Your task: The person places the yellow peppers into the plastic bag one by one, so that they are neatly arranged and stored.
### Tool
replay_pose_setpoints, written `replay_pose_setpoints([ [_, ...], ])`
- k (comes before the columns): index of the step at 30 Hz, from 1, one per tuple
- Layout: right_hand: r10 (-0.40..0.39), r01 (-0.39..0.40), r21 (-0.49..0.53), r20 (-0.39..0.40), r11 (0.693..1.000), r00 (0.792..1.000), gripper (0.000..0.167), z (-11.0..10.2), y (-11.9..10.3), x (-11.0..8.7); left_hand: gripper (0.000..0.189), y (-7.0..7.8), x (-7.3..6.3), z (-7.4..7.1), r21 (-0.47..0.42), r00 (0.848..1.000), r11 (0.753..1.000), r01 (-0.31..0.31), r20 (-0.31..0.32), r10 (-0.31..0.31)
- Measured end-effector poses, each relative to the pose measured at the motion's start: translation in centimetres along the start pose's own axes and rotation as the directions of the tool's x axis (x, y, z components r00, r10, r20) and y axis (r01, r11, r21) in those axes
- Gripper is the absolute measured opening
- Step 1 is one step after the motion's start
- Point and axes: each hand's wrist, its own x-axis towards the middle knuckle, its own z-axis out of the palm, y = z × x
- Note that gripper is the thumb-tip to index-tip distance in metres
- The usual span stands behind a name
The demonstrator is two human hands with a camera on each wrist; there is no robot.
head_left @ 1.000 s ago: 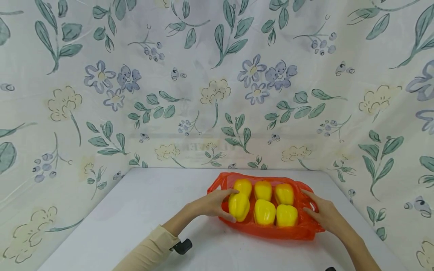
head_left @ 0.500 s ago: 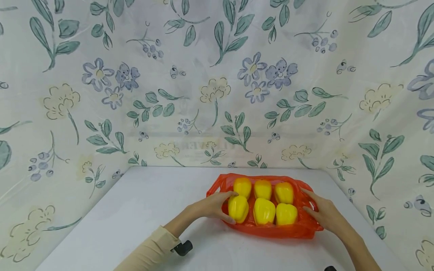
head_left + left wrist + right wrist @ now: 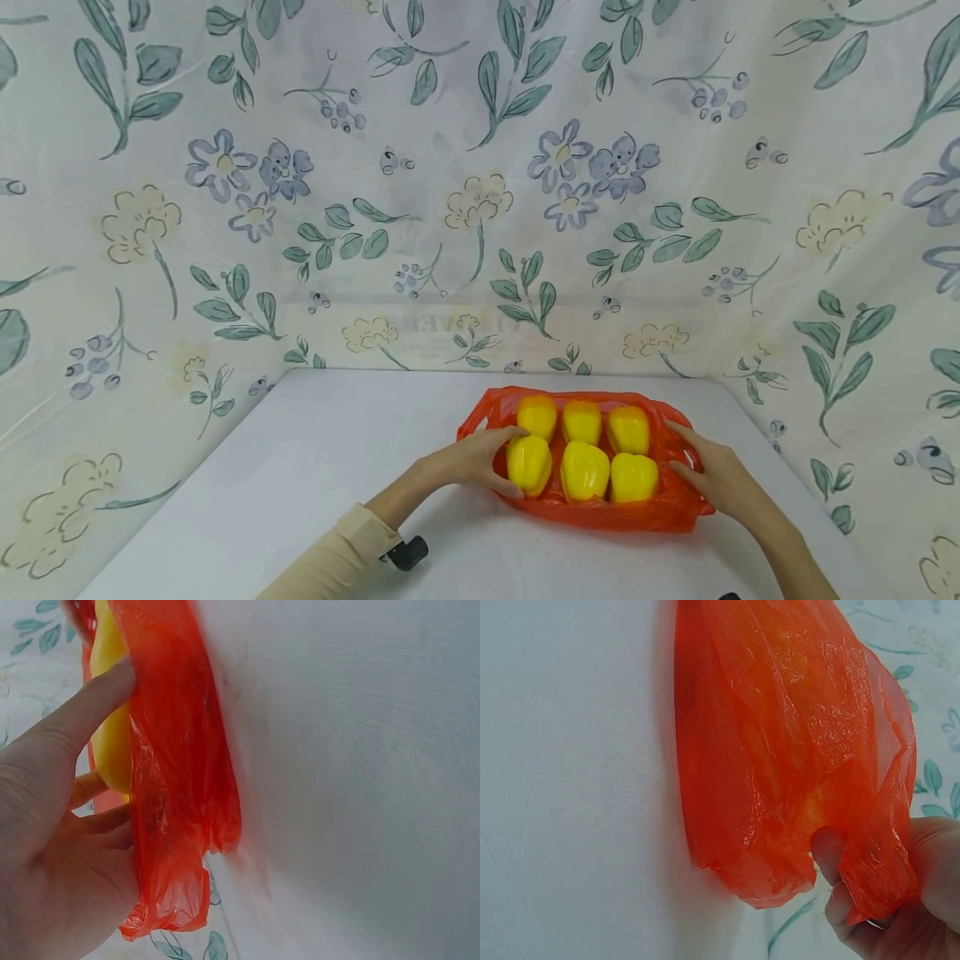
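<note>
Several yellow bell peppers (image 3: 585, 472) lie in two rows in a spread red plastic bag (image 3: 645, 514) on the white table. My left hand (image 3: 474, 460) holds the front-left bell pepper (image 3: 529, 467), thumb at its near side and index finger at its far side. In the left wrist view the thumb of the left hand (image 3: 56, 802) lies at the bag's rim by the pepper; some fingertips are hidden behind bag and pepper. My right hand (image 3: 716, 477) grips the bag's right handle, whose bunched plastic (image 3: 881, 877) passes between thumb and fingers.
The white table (image 3: 360, 433) extends to the left and in front of the bag. A cloth (image 3: 465, 125) printed with flowers and leaves hangs behind it and at both sides. A black wrist device (image 3: 407, 552) sits by the left sleeve.
The front-left bell pepper has shifted slightly toward me with my left hand, away from the pepper behind it. The right hand stays at the bag's handle.
</note>
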Motion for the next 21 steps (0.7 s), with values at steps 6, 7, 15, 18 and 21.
replay_pose_setpoints([
  [6, 0.033, -0.034, 0.023, 0.022, 0.999, 0.999, 0.066, -0.1, 0.0, 0.1, 0.085, 0.1, 0.1, 0.1, 0.01, 1.0, 1.0, -0.014, -0.006, 0.014],
  [7, 0.035, -0.035, 0.023, 0.024, 0.999, 0.999, 0.066, 0.0, 0.1, 0.1, 0.085, 0.1, 0.1, 0.2, 0.015, 1.0, 1.0, -0.013, -0.006, 0.013],
  [15, 0.01, -0.01, 0.005, 0.008, 1.0, 1.0, 0.067, -0.2, 0.1, 0.2, 0.089, 0.4, -0.3, -0.3, 0.01, 1.0, 1.0, -0.01, -0.019, 0.01],
  [18, 0.015, -0.015, -0.005, 0.008, 1.0, 1.0, 0.069, -0.8, -0.1, 0.3, 0.088, 0.3, -0.7, -1.0, -0.01, 0.998, 0.999, -0.034, -0.052, 0.033],
  [21, 0.0, -0.001, -0.038, -0.019, 0.999, 1.0, 0.07, -1.6, -0.3, 0.4, 0.081, -0.1, -1.4, -2.0, -0.068, 0.995, 0.996, -0.058, -0.089, 0.052],
])
